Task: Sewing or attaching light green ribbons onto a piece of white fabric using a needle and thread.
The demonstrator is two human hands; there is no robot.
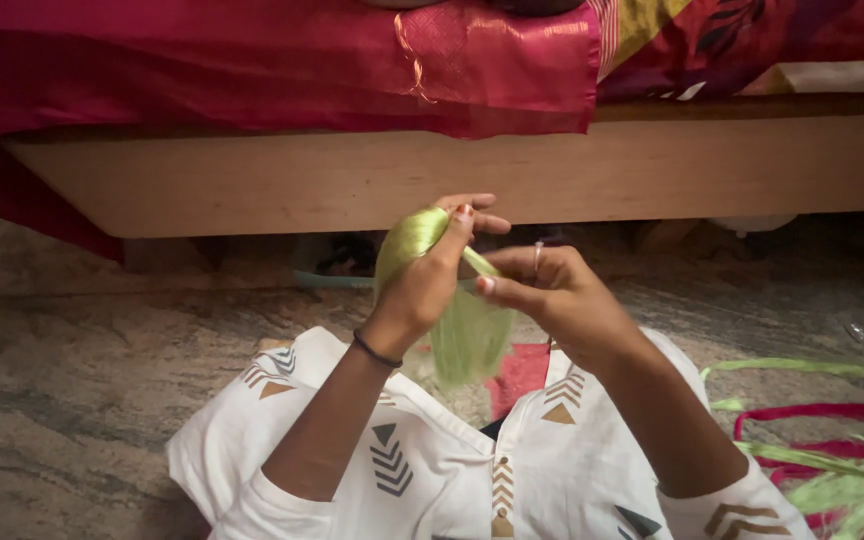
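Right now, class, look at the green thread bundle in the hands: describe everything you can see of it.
The thread bundle is pale yellow-green, made of many fine, glossy strands like silk. Its top is gathered and bent over the left hand, whose fingers close around it. A thin part runs across to the right hand, pinched there. Below, the strands hang loose and fan out, ending above the white patterned garment.

1. My left hand is raised in front of me, wrist bent, a thin dark band around it.
2. Its fingers curl closed, thumb tip pressed up against them.
3. My right hand sits just beside it, fingers pinched together, a ring on one.
4. Both forearms angle inward, sleeves short.
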